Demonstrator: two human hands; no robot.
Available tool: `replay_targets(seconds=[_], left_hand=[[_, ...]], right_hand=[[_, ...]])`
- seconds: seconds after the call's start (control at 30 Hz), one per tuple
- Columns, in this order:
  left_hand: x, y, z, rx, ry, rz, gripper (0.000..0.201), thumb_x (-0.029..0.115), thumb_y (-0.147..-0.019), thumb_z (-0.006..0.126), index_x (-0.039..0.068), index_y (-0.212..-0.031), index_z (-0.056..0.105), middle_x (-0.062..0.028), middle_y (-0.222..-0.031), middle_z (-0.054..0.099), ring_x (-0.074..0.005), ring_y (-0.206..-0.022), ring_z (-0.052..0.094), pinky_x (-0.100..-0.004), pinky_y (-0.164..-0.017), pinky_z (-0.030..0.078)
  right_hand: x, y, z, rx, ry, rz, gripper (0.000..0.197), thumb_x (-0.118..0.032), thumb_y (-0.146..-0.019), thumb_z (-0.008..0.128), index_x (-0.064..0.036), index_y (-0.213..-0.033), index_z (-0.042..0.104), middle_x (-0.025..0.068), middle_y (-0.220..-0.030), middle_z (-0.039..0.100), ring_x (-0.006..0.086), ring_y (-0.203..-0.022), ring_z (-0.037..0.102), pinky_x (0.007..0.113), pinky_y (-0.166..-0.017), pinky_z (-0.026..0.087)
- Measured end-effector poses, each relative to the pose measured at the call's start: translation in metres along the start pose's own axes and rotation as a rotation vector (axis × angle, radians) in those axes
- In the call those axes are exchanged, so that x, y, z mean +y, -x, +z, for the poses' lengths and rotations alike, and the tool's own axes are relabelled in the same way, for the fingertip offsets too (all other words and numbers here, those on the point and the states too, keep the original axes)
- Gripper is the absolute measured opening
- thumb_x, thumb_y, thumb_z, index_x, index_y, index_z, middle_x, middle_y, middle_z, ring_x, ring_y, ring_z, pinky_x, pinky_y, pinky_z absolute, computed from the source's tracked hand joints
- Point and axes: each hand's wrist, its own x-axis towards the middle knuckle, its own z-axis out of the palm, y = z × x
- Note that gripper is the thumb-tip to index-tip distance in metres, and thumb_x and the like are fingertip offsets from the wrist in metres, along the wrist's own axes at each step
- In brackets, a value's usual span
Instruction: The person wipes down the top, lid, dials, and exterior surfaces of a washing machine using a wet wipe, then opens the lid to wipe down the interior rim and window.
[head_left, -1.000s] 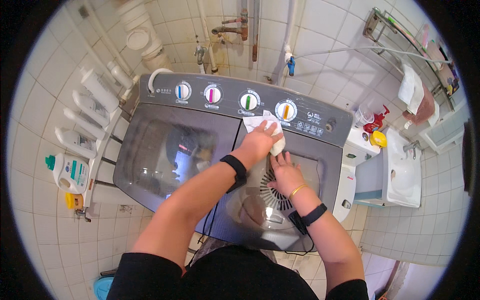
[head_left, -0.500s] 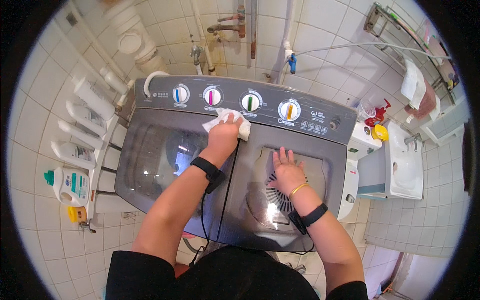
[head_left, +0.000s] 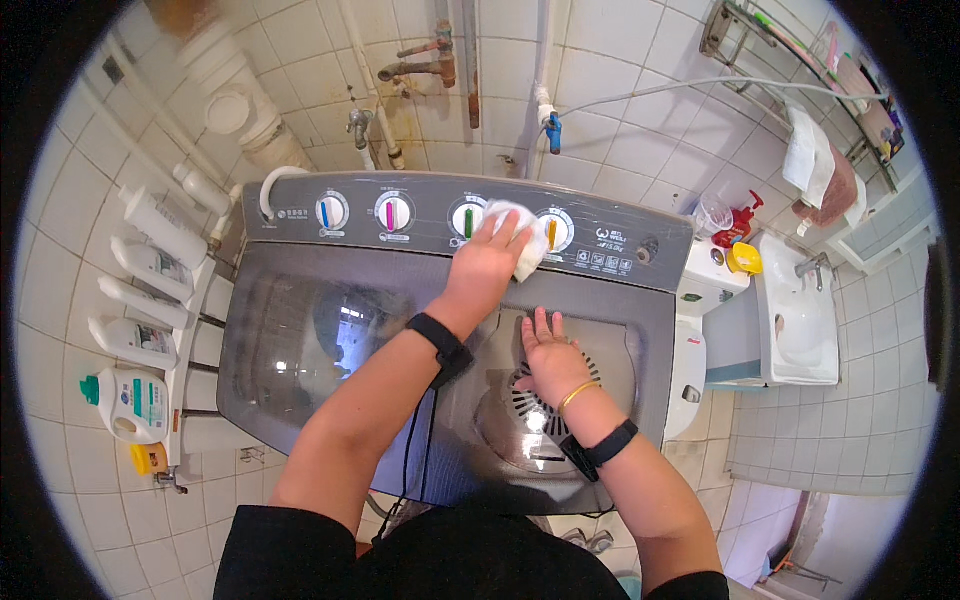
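A grey twin-tub washing machine (head_left: 600, 282) stands in front of me, with a row of coloured knobs along its control panel (head_left: 430, 222). My left hand (head_left: 484, 262) presses a crumpled white cloth (head_left: 530, 243) against the panel, between the green knob (head_left: 469, 219) and the yellow knob (head_left: 551, 231). The cloth partly covers both knobs' surrounds. Lower down, my right hand (head_left: 553, 368) lies flat with fingers spread on the right-hand lid (head_left: 610, 350), over its dark radial slots. The left tub's see-through lid (head_left: 290, 340) is down.
Several white bottles and a green-capped detergent jug (head_left: 130, 405) line a narrow shelf at the left. Taps and pipes (head_left: 420, 70) run up the tiled wall behind. At the right are a washbasin (head_left: 800, 320), a red pump bottle (head_left: 738, 222) and a yellow container (head_left: 744, 258).
My left hand has slid the cloth rightward along the panel, from below the pink and green knobs to beside the yellow one. My right hand stays flat on the lid.
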Motion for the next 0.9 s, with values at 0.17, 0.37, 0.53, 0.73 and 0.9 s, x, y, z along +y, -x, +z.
replay_targets(seconds=[0.17,0.37,0.53,0.73,0.9], left_hand=[[-0.011,-0.043,-0.004,-0.037,-0.095,0.131,0.046,0.005,-0.086,0.054,0.018,-0.13,0.061,-0.0059,-0.147,0.049,-0.0332,-0.134,0.047,-0.0428,-0.106,0.046],[0.007,-0.069,0.005,-0.044,-0.062,0.065,0.049,0.003,-0.086,0.054,0.024,-0.13,0.063,-0.0071,-0.148,0.048,-0.0339,-0.137,0.043,-0.0425,-0.112,0.04],[0.008,-0.079,-0.003,-0.085,-0.043,0.119,0.049,0.003,-0.085,0.057,0.028,-0.127,0.065,-0.0079,-0.146,0.05,-0.0341,-0.135,0.046,-0.0406,-0.11,0.042],[-0.06,-0.053,-0.026,-0.013,-0.061,-0.193,0.058,-0.003,-0.081,0.057,0.029,-0.129,0.063,-0.0112,-0.146,0.05,-0.0329,-0.128,0.054,-0.0396,-0.097,0.051],[-0.067,-0.03,-0.026,-0.004,-0.066,-0.271,0.064,-0.005,-0.079,0.056,0.029,-0.134,0.06,-0.0127,-0.149,0.046,-0.0345,-0.129,0.052,-0.0409,-0.091,0.054]], right_hand=[[0.0,0.001,-0.005,-0.006,-0.029,-0.015,0.103,-0.026,-0.073,0.084,0.0005,-0.153,0.024,0.0243,-0.161,0.015,0.0437,-0.147,0.02,0.059,-0.111,0.036],[-0.002,-0.001,-0.005,-0.031,-0.035,-0.027,0.103,-0.026,-0.074,0.083,0.0022,-0.153,0.023,0.0251,-0.161,0.014,0.0442,-0.147,0.02,0.059,-0.112,0.035],[-0.001,-0.001,-0.005,-0.038,0.007,-0.023,0.104,-0.029,-0.074,0.083,0.0022,-0.153,0.023,0.0251,-0.161,0.014,0.0445,-0.147,0.019,0.059,-0.111,0.036],[-0.002,0.001,-0.004,-0.011,-0.035,-0.041,0.104,-0.031,-0.074,0.083,0.0023,-0.152,0.023,0.0256,-0.161,0.013,0.0451,-0.147,0.019,0.06,-0.111,0.035],[-0.001,-0.002,-0.001,-0.007,0.005,-0.028,0.103,-0.03,-0.074,0.083,0.0025,-0.152,0.023,0.0259,-0.161,0.014,0.0456,-0.147,0.02,0.06,-0.111,0.036]])
